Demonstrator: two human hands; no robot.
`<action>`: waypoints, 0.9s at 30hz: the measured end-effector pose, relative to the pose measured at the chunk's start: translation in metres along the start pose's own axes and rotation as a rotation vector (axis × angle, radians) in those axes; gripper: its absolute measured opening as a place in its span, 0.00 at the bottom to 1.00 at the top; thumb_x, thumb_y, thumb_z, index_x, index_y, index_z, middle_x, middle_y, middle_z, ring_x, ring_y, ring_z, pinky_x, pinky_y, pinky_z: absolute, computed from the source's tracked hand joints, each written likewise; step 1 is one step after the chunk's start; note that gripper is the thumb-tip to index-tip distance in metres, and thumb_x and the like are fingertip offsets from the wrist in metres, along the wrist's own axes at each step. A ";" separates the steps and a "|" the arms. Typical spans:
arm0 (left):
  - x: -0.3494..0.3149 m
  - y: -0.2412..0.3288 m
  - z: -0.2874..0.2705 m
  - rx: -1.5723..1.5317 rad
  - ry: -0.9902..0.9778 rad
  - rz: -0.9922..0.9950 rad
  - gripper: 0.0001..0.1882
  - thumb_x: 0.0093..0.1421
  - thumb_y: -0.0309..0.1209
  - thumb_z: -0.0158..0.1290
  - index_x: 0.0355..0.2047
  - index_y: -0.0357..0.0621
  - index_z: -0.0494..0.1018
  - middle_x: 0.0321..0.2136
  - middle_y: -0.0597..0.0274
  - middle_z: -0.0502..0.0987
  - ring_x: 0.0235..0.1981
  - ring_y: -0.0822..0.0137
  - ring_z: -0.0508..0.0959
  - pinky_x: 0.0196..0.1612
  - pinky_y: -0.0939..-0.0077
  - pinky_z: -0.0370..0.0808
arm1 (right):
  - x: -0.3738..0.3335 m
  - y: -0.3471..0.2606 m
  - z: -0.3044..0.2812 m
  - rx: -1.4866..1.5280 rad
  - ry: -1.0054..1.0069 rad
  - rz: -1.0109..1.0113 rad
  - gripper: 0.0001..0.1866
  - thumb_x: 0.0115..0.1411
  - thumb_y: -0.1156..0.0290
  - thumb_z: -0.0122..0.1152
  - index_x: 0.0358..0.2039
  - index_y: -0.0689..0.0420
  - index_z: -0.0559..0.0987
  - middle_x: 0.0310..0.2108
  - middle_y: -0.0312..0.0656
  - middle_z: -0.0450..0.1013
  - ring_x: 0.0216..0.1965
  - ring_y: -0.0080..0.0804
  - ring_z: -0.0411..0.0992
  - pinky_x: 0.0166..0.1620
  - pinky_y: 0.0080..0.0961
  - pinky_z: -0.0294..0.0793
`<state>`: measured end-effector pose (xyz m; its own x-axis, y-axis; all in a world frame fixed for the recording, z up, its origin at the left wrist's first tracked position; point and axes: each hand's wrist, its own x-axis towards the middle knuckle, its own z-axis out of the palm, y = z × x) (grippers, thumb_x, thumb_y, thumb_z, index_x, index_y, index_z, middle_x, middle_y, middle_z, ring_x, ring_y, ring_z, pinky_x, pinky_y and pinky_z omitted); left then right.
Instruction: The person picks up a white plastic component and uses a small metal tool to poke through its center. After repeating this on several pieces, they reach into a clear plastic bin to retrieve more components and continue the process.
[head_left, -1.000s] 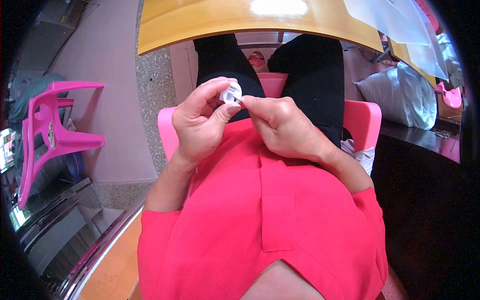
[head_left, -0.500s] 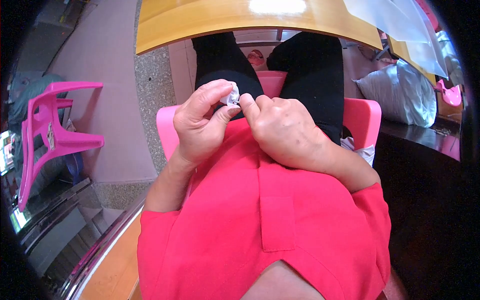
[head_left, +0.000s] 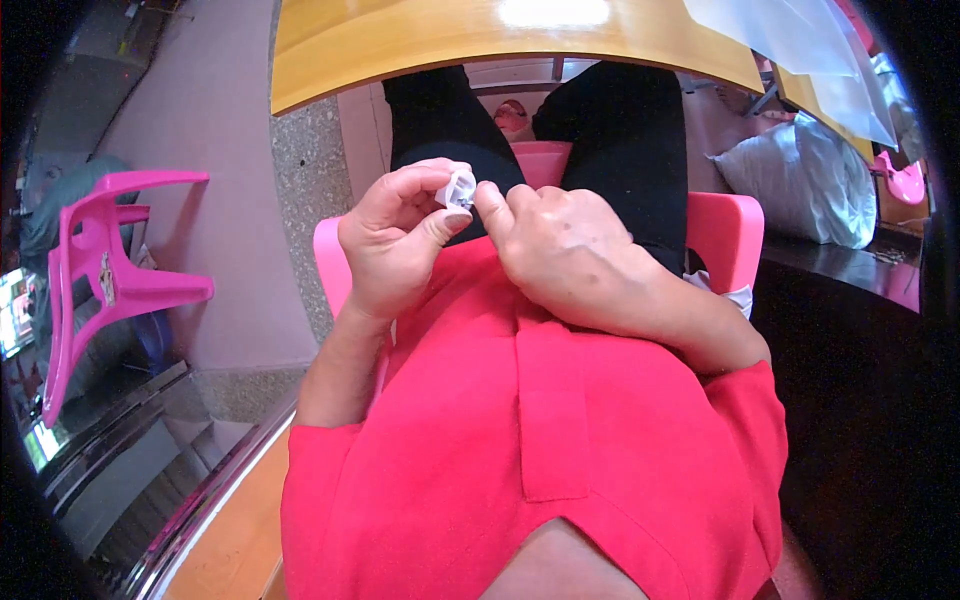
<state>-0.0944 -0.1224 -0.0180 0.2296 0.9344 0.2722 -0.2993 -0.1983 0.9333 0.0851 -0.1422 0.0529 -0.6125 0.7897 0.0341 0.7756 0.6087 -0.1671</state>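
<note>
Above my lap, my left hand pinches a small white plastic piece between thumb and fingers. The piece looks hollow, with a rounded opening facing up, and a small dark or metallic bit shows at its lower edge. My right hand is closed, back of the hand up, its fingers curled under. One of its fingertips lies right beside the white piece, at the dark bit. Whatever the right fingers hold is hidden beneath the hand.
A yellow wooden table spans the far side, with a translucent plastic sheet over its right corner. I sit on a pink chair. Another pink chair stands at left by the wall. A stuffed white sack rests at right.
My left hand has shifted slightly left and tilted the white piece, so its opening shows more clearly. The right hand stays close to it, with its wrist turned a little.
</note>
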 end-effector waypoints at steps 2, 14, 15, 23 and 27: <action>0.002 0.003 -0.001 -0.038 -0.007 0.010 0.16 0.52 0.14 0.57 0.42 0.34 0.71 0.43 0.52 0.74 0.41 0.68 0.77 0.45 0.76 0.76 | -0.005 0.003 -0.010 0.047 0.020 0.023 0.17 0.53 0.76 0.53 0.44 0.67 0.71 0.21 0.44 0.69 0.23 0.36 0.73 0.22 0.29 0.71; 0.007 0.010 -0.006 -0.141 -0.128 -0.007 0.16 0.53 0.22 0.59 0.44 0.36 0.73 0.44 0.48 0.75 0.40 0.65 0.77 0.43 0.75 0.77 | -0.011 -0.001 -0.017 -0.039 0.236 0.024 0.17 0.49 0.74 0.58 0.41 0.65 0.76 0.20 0.39 0.67 0.22 0.30 0.69 0.23 0.26 0.68; 0.007 0.010 -0.007 -0.142 -0.129 -0.008 0.16 0.53 0.22 0.59 0.44 0.36 0.73 0.44 0.48 0.75 0.40 0.65 0.77 0.43 0.75 0.77 | -0.011 0.000 -0.016 -0.048 0.239 0.010 0.17 0.49 0.74 0.58 0.41 0.65 0.76 0.21 0.39 0.66 0.23 0.30 0.68 0.23 0.26 0.68; 0.007 0.009 -0.008 -0.079 -0.149 -0.009 0.17 0.52 0.23 0.60 0.43 0.36 0.73 0.44 0.50 0.75 0.40 0.67 0.77 0.39 0.80 0.76 | -0.011 -0.001 -0.017 -0.086 0.246 -0.007 0.17 0.49 0.73 0.57 0.41 0.65 0.76 0.23 0.39 0.66 0.25 0.29 0.67 0.26 0.26 0.67; 0.006 0.009 -0.008 -0.072 -0.153 0.004 0.17 0.52 0.23 0.60 0.43 0.36 0.73 0.44 0.50 0.75 0.40 0.68 0.77 0.40 0.79 0.76 | -0.010 0.000 -0.015 -0.112 0.231 -0.031 0.17 0.49 0.73 0.57 0.41 0.66 0.76 0.23 0.39 0.66 0.24 0.28 0.66 0.25 0.25 0.67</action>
<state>-0.1025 -0.1158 -0.0101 0.3653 0.8765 0.3135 -0.3650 -0.1750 0.9144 0.0937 -0.1495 0.0671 -0.5950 0.7591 0.2641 0.7769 0.6274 -0.0530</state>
